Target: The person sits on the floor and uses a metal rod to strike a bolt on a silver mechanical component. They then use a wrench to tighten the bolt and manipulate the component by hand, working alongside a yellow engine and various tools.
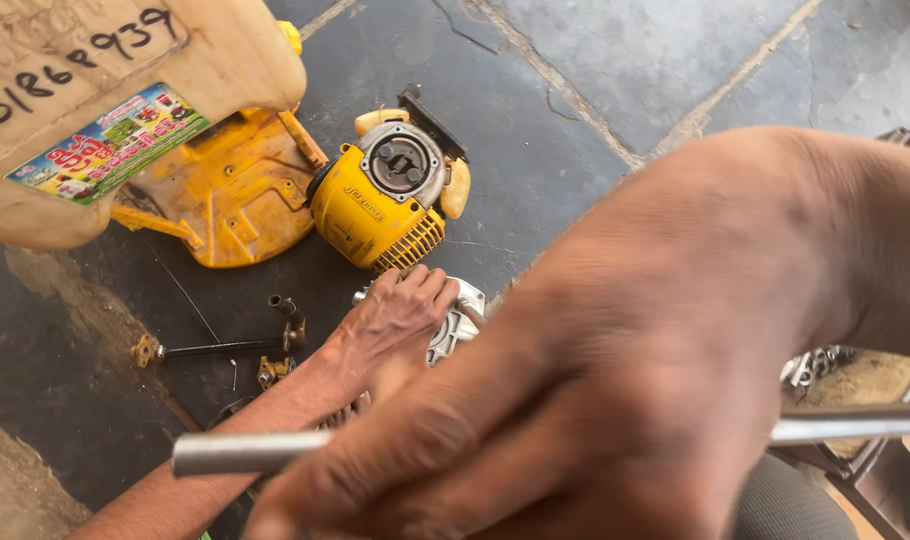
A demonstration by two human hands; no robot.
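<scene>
We see our right hand (615, 400) closed around a metal rod (235, 452), nearest the camera | left hand (395, 320) fingers curled over a grey engine part (460, 318), just below the yellow engine (380, 205) | yellow cover (230, 195) left of that engine

The right hand (615, 400) is very close to the camera and looks blurred. It fills the lower right of the view, its back turned up, and the fingers (375, 480) are curled closed. The wrist goes off to the right edge. The left hand (395, 315) is lower and farther away, palm down, fingers bent. Its forearm (205, 470) reaches in from the bottom left.
</scene>
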